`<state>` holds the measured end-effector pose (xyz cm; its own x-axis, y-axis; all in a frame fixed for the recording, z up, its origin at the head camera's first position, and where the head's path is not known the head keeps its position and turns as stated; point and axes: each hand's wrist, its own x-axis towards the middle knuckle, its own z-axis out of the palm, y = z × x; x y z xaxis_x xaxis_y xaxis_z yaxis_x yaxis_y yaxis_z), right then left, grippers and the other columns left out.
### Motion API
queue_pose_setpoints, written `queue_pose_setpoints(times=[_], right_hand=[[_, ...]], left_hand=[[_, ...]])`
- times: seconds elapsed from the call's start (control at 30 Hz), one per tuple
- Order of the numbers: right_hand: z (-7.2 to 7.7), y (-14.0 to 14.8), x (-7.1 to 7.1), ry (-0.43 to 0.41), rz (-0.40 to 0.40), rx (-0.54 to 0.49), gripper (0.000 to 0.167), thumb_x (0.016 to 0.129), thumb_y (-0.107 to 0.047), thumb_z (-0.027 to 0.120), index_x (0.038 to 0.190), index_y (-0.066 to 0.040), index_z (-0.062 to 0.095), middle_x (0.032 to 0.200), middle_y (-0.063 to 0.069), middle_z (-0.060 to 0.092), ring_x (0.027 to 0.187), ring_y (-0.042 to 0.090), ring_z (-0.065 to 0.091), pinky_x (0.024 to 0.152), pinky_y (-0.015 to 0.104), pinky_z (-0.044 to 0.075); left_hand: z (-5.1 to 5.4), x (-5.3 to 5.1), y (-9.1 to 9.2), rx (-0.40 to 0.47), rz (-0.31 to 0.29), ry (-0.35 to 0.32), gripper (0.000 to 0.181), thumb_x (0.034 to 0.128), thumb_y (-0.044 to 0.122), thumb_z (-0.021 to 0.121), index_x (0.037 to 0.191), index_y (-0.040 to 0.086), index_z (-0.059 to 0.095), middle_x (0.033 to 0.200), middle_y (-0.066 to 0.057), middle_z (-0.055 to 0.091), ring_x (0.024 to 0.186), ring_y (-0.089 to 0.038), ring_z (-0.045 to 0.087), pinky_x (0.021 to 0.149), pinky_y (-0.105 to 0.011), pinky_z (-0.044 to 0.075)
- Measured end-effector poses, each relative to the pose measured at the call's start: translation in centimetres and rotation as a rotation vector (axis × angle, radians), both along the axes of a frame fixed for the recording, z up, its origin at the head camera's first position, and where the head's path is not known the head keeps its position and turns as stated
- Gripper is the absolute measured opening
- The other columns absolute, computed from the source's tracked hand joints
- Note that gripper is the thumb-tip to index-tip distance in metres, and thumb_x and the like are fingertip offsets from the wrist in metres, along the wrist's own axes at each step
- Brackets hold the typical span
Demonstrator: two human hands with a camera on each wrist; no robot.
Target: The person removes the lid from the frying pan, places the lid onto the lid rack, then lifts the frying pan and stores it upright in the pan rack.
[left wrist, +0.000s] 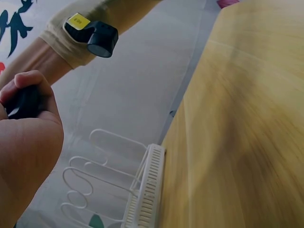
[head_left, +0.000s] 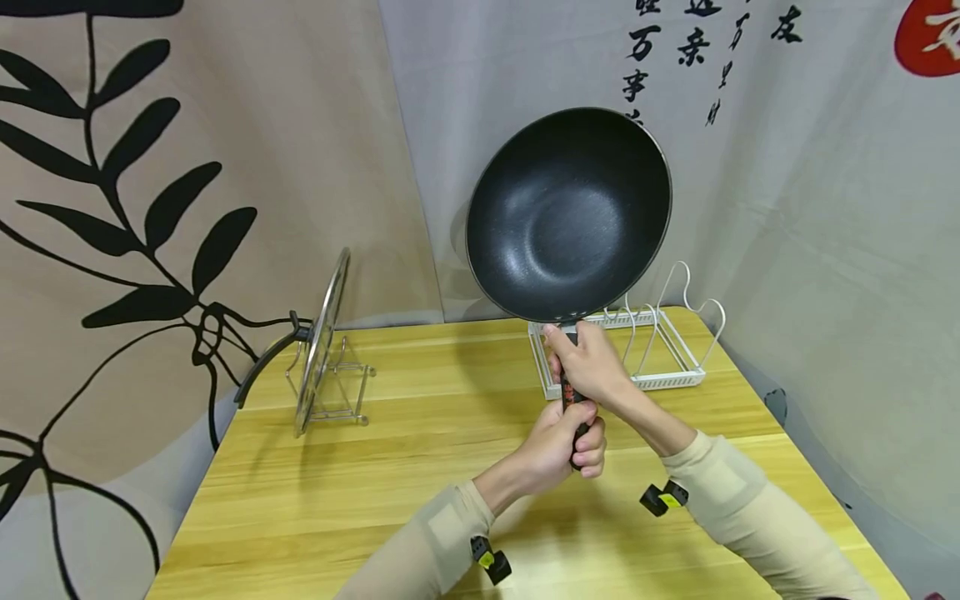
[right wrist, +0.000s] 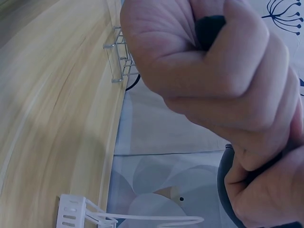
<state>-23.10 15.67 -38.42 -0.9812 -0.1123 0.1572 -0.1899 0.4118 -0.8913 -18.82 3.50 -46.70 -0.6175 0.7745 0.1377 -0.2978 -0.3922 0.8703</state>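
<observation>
A black wok (head_left: pixel 570 217) is held up above the table, tilted so its dark inside faces me. My right hand (head_left: pixel 588 362) grips the upper part of its handle (head_left: pixel 567 392), close to the pan. Lower down, my left hand (head_left: pixel 562 442) wraps round the same handle near its end. In the left wrist view, the dark handle end (left wrist: pixel 26 102) shows at my left hand's curled fingers. From the right wrist, the curled left hand (right wrist: pixel 213 71) fills the upper part, with my right hand (right wrist: pixel 270 190) below it.
A glass lid (head_left: pixel 322 342) with a black handle stands upright in a metal wire rack (head_left: pixel 345 412) on the left. Behind the wok's handle, a white rack (head_left: pixel 667 381) with wire loops sits at the table's back right. Printed cloth hangs behind the wooden table (head_left: pixel 420 392).
</observation>
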Motion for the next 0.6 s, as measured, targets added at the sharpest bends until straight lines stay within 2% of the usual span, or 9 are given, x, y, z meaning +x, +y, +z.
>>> queue_pose_setpoints(times=[0.2,0.47,0.6], right_hand=[[0.2,0.5,0.0,0.018,-0.024,0.033,0.052,0.117,-0.030,0.059,0.070,-0.007,0.065,0.056,-0.003,0.062,0.054,0.020,0.062,0.059,0.028,0.049],[0.6,1.4,-0.1,0.052,-0.047,0.091,0.057,0.117,-0.032,0.058,0.068,-0.005,0.066,0.056,-0.001,0.063,0.053,0.020,0.061,0.058,0.029,0.047],[0.6,1.8,-0.1,0.060,-0.052,0.113,0.058,0.117,-0.032,0.057,0.066,-0.005,0.067,0.056,-0.001,0.063,0.053,0.020,0.061,0.059,0.029,0.047]], left_hand=[[-0.1,-0.3,0.7,0.016,-0.022,-0.001,0.051,0.1202,0.027,0.034,0.070,0.017,0.034,0.060,0.014,0.039,0.052,-0.004,0.037,0.055,-0.024,0.036],[0.0,-0.6,1.7,0.015,-0.051,-0.007,0.049,0.1204,0.030,0.034,0.072,0.018,0.034,0.062,0.013,0.038,0.053,-0.005,0.036,0.057,-0.027,0.033],[0.0,-0.9,2.0,0.003,-0.082,-0.015,0.051,0.1204,0.033,0.035,0.071,0.018,0.035,0.063,0.012,0.038,0.055,-0.006,0.036,0.059,-0.025,0.037]])
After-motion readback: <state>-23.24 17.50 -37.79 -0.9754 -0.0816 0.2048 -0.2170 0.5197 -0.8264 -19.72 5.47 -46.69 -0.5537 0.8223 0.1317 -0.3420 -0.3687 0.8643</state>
